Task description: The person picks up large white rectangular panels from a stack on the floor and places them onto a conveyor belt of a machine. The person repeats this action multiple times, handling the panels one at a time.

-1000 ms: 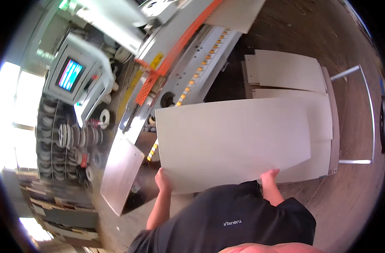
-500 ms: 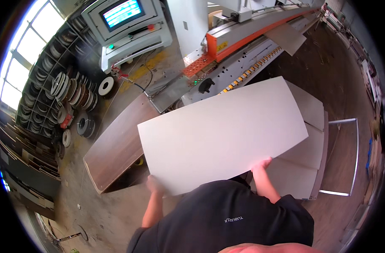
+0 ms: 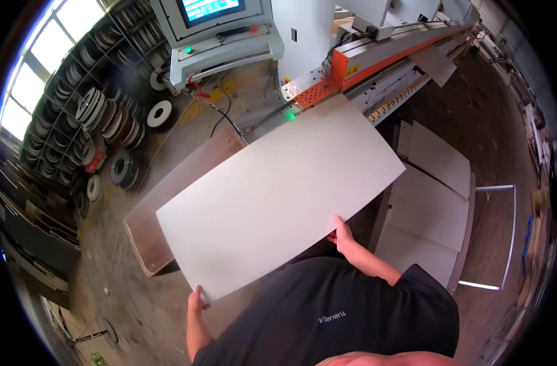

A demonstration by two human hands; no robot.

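Observation:
I hold a large white rectangular panel (image 3: 278, 189) flat in front of my chest, its long side running from lower left to upper right. My left hand (image 3: 196, 299) grips the panel's near left corner. My right hand (image 3: 341, 233) grips its near long edge further right. The panel's far end reaches toward the orange and white machine (image 3: 357, 61). A brown board (image 3: 168, 201) lies partly hidden under the panel on the left.
A control console with a screen (image 3: 217, 30) stands at the top. Racks of edge-band rolls (image 3: 89, 128) line the left wall. A stack of white panels on a cart (image 3: 431, 201) sits to my right. Cables cross the concrete floor (image 3: 144, 305).
My view has swung left, away from the cart stack and toward the console. The panel stayed in both hands and now points at the machine.

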